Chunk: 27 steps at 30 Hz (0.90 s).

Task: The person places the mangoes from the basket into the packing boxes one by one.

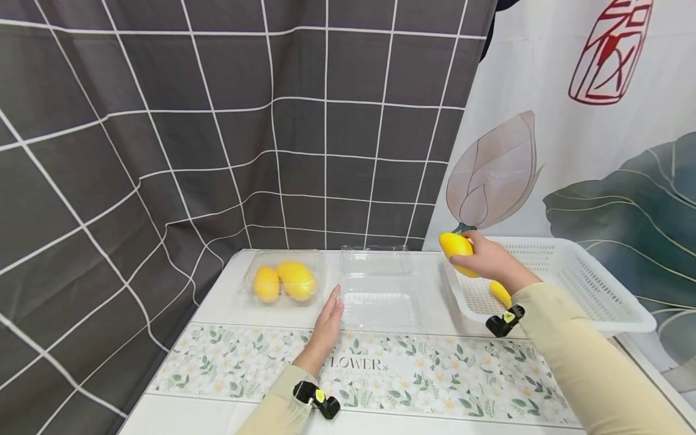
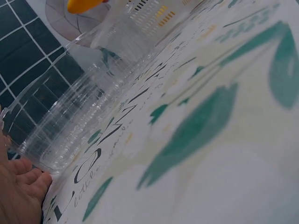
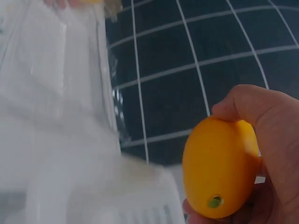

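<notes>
My right hand [image 1: 492, 260] grips a smooth yellow mango [image 3: 219, 168] above the left end of a white plastic basket [image 1: 554, 248]. The right wrist view shows the mango's small green stem spot, with the thumb over its top and fingers beneath. My left hand [image 1: 326, 320] has its fingers extended along the left side of a clear plastic clamshell box [image 1: 380, 308], whose lid [image 1: 375, 261] is folded back. In the left wrist view those fingertips [image 2: 44, 179] are at the box's edge. Another yellow fruit [image 1: 500, 294], partly hidden by the right arm, lies in the basket.
A second clear box [image 1: 318, 257], holding yellow mangoes [image 1: 296, 281], sits at the table's back left. A floral printed strip [image 1: 435, 368] crosses the white table [image 1: 201, 417]. Behind stand a dark gridded curtain [image 1: 348, 133] and a white printed cloth [image 1: 544, 72].
</notes>
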{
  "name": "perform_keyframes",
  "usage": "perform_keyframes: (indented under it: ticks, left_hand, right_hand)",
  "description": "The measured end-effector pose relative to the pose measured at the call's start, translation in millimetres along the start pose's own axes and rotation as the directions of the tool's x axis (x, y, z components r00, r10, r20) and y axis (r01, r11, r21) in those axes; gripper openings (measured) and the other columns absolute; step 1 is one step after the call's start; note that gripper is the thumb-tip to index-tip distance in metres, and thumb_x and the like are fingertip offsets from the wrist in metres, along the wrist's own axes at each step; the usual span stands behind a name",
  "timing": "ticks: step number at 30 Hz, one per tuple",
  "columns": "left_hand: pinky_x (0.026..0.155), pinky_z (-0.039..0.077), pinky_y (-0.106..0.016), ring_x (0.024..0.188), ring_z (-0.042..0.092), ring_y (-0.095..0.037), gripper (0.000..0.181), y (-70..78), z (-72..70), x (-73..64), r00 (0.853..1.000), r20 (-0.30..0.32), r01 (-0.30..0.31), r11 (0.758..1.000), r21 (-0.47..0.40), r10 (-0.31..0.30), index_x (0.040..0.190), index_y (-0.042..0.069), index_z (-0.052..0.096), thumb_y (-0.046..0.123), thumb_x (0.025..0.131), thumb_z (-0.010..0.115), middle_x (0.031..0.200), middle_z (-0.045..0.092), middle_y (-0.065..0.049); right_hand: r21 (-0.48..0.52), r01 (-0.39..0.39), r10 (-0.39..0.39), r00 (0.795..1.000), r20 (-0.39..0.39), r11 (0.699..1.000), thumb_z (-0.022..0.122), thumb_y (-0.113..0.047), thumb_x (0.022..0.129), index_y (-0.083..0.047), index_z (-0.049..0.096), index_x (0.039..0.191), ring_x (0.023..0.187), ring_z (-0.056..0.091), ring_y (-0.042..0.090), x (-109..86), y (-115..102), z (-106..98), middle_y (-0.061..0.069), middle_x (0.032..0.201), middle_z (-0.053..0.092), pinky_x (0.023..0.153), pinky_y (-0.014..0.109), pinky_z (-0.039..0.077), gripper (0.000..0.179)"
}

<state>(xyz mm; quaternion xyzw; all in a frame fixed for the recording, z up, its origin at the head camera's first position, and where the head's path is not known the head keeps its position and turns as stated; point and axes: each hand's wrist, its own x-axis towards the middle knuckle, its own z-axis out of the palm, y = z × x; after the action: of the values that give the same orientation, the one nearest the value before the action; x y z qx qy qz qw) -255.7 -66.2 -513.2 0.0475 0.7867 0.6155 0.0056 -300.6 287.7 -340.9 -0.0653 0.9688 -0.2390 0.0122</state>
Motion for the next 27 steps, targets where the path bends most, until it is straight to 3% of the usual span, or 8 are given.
perform_keyframes:
  ticks: [7,17,27]
  left_hand:
    - [0.126,0.011,-0.052,0.155,0.016,-0.028,0.056,-0.1,-0.2,0.5,1.0,0.005,-0.007,1.0,-0.006,0.007,0.164,0.022,0.018,0.033,0.111,0.029,0.169,0.018,-0.001]
    - [0.125,0.012,-0.052,0.154,0.017,-0.03,0.056,-2.1,-0.1,0.7,1.0,0.003,-0.028,1.0,0.007,0.028,0.163,0.019,0.019,0.035,0.111,0.027,0.168,0.019,-0.003]
    - [0.125,0.012,-0.052,0.155,0.016,-0.027,0.057,-1.4,-0.4,0.3,1.0,0.016,-0.013,1.0,0.003,0.013,0.164,0.024,0.017,0.042,0.11,0.023,0.169,0.018,0.0]
  right_hand:
    - [0.023,0.079,-0.077,0.995,-0.066,0.997,0.063,-0.04,0.092,0.001,0.037,0.148,0.092,0.062,0.033,7.7,-34,14,0.023,0.117,0.063,0.077,0.045,0.052,0.074]
    - [0.03,0.168,-0.168,0.986,-0.012,0.985,0.066,-0.036,0.088,0.002,0.04,0.147,0.092,0.062,0.029,17.8,-82,60,0.019,0.117,0.065,0.08,0.045,0.053,0.074]
    - [0.027,0.198,-0.199,0.978,0.058,0.98,0.072,-0.038,0.079,-0.004,0.05,0.142,0.076,0.059,0.019,18.8,-107,119,0.004,0.095,0.068,0.07,0.036,0.051,0.074]
